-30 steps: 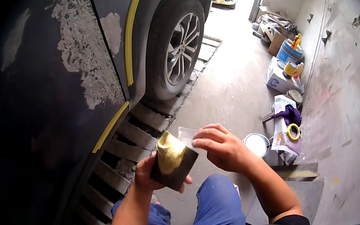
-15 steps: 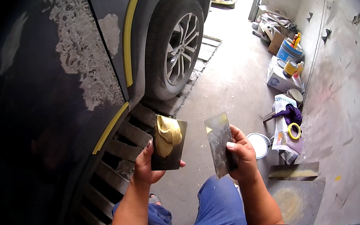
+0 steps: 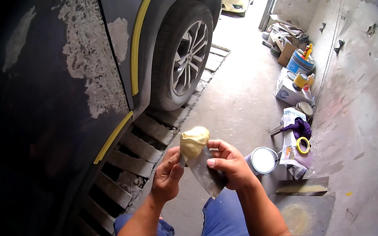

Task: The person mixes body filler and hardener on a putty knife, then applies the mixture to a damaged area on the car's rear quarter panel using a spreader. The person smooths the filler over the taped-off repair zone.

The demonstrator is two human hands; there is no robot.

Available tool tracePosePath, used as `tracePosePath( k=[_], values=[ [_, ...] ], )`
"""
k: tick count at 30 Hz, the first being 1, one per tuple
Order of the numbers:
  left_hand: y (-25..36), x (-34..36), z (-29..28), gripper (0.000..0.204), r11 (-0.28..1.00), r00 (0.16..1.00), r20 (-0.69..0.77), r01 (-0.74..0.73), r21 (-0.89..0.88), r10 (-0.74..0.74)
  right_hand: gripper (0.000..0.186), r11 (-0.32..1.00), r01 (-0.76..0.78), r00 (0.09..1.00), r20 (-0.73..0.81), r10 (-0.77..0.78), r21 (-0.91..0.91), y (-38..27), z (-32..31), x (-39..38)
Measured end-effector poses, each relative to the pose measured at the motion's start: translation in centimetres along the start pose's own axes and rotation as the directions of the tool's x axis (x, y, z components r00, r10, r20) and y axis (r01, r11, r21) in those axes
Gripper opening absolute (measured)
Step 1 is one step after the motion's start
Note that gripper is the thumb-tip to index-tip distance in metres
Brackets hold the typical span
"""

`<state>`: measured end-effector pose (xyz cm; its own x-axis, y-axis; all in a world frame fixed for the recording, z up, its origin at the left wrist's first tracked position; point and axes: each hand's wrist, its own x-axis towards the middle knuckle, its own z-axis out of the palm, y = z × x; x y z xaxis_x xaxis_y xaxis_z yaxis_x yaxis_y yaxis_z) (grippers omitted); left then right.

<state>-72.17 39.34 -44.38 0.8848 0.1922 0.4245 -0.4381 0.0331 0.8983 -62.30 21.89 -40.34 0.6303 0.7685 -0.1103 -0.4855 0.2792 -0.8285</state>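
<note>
My left hand (image 3: 168,175) is closed round a dark flat putty plate (image 3: 182,157), now turned nearly edge-on. In my right hand (image 3: 229,164) a grey metal spreader (image 3: 205,173) is pinched between thumb and fingers. A thick lump of yellow-beige putty (image 3: 194,141) sits at the spreader's upper end, right against the plate; I cannot tell whether it still touches both. On the left stands a dark car door panel (image 3: 50,123) with a patch of rough, pitted grey filler (image 3: 81,51). Yellow tape (image 3: 139,30) edges the wheel arch.
The car's wheel (image 3: 183,55) stands ahead, beside a slatted floor grate (image 3: 135,142). Right of my hands are a white-topped can (image 3: 263,161), a roll of yellow tape (image 3: 303,145) and a purple cloth (image 3: 299,128). A scuffed wall (image 3: 358,102) runs along the right.
My hands have come together. The left plate has turned from face-up to edge-on, and the putty lump that lay on it now shows on the right-hand spreader, which has moved left.
</note>
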Motion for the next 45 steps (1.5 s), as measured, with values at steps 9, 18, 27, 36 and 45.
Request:
tracePosePath(
  k=[9,18,27,36,45],
  values=[
    [0.4,-0.3,-2.7,0.061,0.372,0.854,0.46,0.52,-0.769,-0.244,0.042,0.576,0.682,0.717,0.57,-0.402,-0.451,-7.3,1.9,-1.0],
    [0.6,0.0,-1.0,0.068,0.27,0.894,0.405,0.444,-0.854,-0.189,0.04,0.197,0.359,0.921,0.311,-0.235,-0.912,-4.7,1.6,1.7],
    [-1.3,0.6,-1.1,0.059,0.657,0.928,-0.028,0.243,-0.714,-0.373,0.046,0.005,0.36,0.852,0.327,-0.409,-0.933,-0.7,3.1,0.0],
    [-1.0,0.9,-2.0,0.06,0.673,0.937,0.054,0.286,-0.682,-0.344,0.046,0.008,0.38,0.857,0.349,-0.379,-0.925,-2.5,3.1,-1.4],
    [0.1,-0.1,-2.1,0.073,0.165,0.837,0.533,0.547,-0.821,-0.126,0.06,0.1,0.695,0.688,0.618,-0.381,-0.712,-5.5,1.0,1.4]
  ],
)
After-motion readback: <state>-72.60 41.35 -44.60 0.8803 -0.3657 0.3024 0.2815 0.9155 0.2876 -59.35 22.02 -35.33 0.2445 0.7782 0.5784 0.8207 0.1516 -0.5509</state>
